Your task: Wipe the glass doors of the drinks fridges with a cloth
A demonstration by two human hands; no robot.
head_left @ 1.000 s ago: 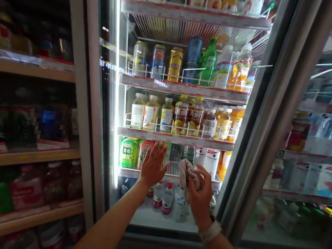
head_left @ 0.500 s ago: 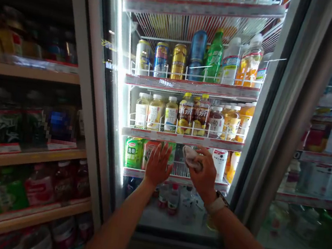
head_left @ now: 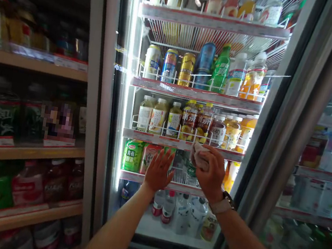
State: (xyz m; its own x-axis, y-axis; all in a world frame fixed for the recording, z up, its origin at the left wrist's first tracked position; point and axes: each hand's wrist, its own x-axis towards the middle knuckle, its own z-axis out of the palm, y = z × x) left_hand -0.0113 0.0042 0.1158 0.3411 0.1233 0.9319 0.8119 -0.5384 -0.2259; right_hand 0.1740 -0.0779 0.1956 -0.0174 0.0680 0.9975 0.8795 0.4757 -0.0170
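My left hand [head_left: 159,171] is raised with its fingers stretched out, seemingly flat against the glass door of a lit drinks cooler. It holds nothing. Bunched in my right hand [head_left: 211,173] is a pale cloth [head_left: 200,156], at the height of the shelf with the tea bottles. The cloth seems to touch the glass; its exact contact is hard to see. Behind my left hand stand a green drink carton [head_left: 132,155] and a red drink carton [head_left: 149,155], partly covered by my fingers. A watch [head_left: 228,199] is on my right wrist.
Bottled teas [head_left: 174,119] and drink cans [head_left: 187,68] fill the cooler shelves, with large bottles [head_left: 182,214] at the bottom. A metal door frame [head_left: 294,118] runs down the right. Wooden shelves [head_left: 25,149] of drinks stand at the left.
The view has shifted, so the cooler sits lower at the top and the bottom bottles show more clearly. My right hand and the cloth have moved slightly right; my left hand stays spread.
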